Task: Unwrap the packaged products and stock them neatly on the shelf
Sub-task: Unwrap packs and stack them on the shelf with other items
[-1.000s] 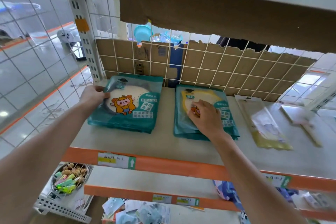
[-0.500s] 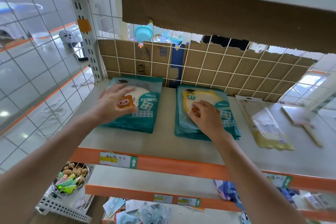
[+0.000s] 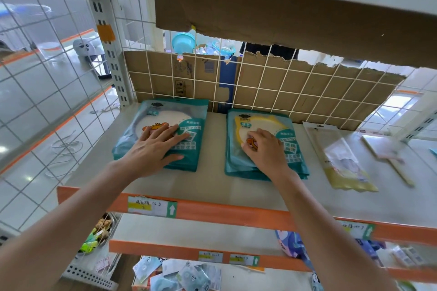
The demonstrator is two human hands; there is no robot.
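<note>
Evidently this is tidying. The left hand point(image 3: 151, 149) lies spread, palm down and fingers straight, on the left stack of flat teal plastic packs showing a white round mirror point(image 3: 189, 111), likely to flatten and square it. That stack sits at the left of the grey shelf board with the orange front edge point(image 3: 212, 189). The right hand point(image 3: 266, 152) rests with bent fingers, tips on the right stack of teal packs showing a yellow mirror point(image 3: 257, 118); whether it pinches the film I cannot tell. The stacks lie apart, faces up, near the far cardboard-backed white wire grid point(image 3: 283, 92).
</note>
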